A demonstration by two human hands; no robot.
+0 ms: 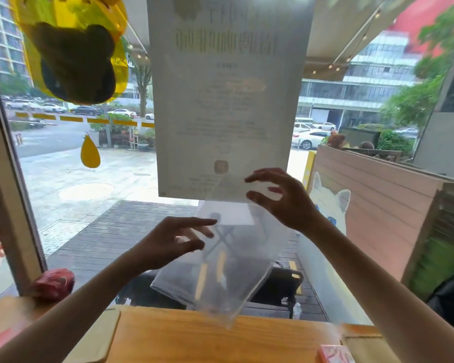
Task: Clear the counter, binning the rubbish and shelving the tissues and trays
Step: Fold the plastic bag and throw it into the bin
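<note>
At the lower left of the frame a crumpled red wrapper (53, 283) lies on the counter (173, 336) against the window frame, untouched; judged as rubbish, it could be forgotten there, since both hands are busy in the middle.

Left of centre, the left hand (168, 242) is raised above the counter, fingers spread and reaching toward the left edge of a clear bag (228, 260). Whether its fingertips actually touch the plastic I cannot tell; they do not look clamped on it.

The bag hangs in the centre, tilted, its lower corner down near the counter's far edge, with a white slip (233, 212) inside near the top. Behind it a large paper notice (226, 95) hangs on the glass.

Right of centre, the right hand (281, 197) is up at the bag's top edge, fingers curved and apart with a visible gap between thumb and forefingers. It seems to cradle or brush the plastic, not pinch it.

The likely trouble: with neither hand firmly closed, the thin, slippery bag could slide down onto the counter or fold, and the slip could drop out. A hasty snatch may also knock the notice.

At the lower right edge a pink pack (334, 353), possibly tissues, sits on the counter, waiting to be shelved.
</note>
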